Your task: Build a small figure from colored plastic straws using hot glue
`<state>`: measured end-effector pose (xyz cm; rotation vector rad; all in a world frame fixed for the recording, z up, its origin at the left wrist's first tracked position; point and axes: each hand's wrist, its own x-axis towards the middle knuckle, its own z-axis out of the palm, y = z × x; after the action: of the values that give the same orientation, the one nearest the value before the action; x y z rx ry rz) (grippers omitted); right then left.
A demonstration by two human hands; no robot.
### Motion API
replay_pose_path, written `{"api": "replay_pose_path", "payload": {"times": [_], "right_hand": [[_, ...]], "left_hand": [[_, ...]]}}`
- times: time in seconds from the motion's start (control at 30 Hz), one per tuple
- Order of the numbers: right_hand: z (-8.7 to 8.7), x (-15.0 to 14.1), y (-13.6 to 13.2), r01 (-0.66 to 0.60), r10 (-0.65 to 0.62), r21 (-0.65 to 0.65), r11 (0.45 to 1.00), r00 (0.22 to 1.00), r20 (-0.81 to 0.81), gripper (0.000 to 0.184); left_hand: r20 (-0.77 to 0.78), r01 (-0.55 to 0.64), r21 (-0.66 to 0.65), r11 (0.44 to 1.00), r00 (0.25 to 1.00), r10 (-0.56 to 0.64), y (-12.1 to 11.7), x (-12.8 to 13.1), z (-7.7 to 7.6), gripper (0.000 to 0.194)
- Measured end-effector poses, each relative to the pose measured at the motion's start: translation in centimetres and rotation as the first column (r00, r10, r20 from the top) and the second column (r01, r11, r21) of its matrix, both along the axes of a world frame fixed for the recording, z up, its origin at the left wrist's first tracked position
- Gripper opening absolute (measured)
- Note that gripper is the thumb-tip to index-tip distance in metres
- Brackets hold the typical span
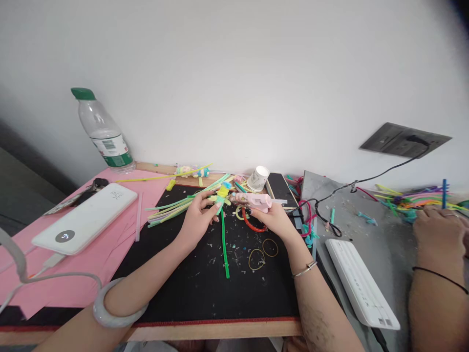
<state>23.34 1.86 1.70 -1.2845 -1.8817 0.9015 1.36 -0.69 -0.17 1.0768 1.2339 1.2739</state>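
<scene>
My left hand point(198, 213) pinches the top of a straw flower point(222, 195) with yellow and blue petals; its green straw stem point(224, 242) runs down over the black mat point(205, 288). My right hand point(274, 218) grips a pink glue gun point(252, 200), whose nozzle points left at the flower head. A bundle of pastel straws point(176, 205) lies just left of my left hand. Both hands are closed round what they hold.
A white power bank point(86, 218) lies on pink paper point(73, 264) near a plastic bottle point(104, 132). A paper cup point(258, 178), rubber bands point(264, 253) and a white keyboard point(361, 283) lie about. Another person's hand point(439, 230) rests by colourful straws point(417, 199) at right.
</scene>
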Motion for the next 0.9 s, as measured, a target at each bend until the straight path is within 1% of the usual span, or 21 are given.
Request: {"api": "replay_pose_path", "payload": {"times": [0.13,0.27,0.47,0.67,0.8,0.9], "right_hand": [[0.05,0.1,0.0,-0.046,0.044,-0.026,0.999,0.997,-0.063,0.041],[0.12,0.05,-0.11,-0.039,0.034,-0.059,0.998,0.996,-0.083,0.041],[0.2,0.08,-0.17,-0.07,0.063,-0.05,0.996,0.99,-0.124,0.04],[0.29,0.18,-0.07,-0.045,0.043,-0.022,0.999,0.994,-0.103,0.038],[0.2,0.4,0.1,-0.012,0.008,-0.038,0.999,0.994,-0.105,0.036],[0.02,0.64,0.22,-0.003,-0.004,-0.049,0.999,0.99,-0.143,0.035]], "left_hand": [[0.058,0.009,-0.011,1.0,0.998,-0.009,0.03,-0.08,0.03,0.053],[0.113,0.037,-0.01,0.999,0.993,-0.035,-0.07,-0.13,0.27,0.048],[0.196,0.094,0.008,0.996,0.976,-0.094,-0.15,-0.14,0.33,0.04],[0.283,0.138,0.009,0.99,0.95,-0.135,-0.13,-0.14,0.43,0.037],[0.373,0.153,0.022,0.988,0.916,-0.15,-0.12,-0.15,0.46,0.033],[0.483,0.201,0.016,0.979,0.856,-0.183,-0.01,-0.17,0.31,0.025]]}}
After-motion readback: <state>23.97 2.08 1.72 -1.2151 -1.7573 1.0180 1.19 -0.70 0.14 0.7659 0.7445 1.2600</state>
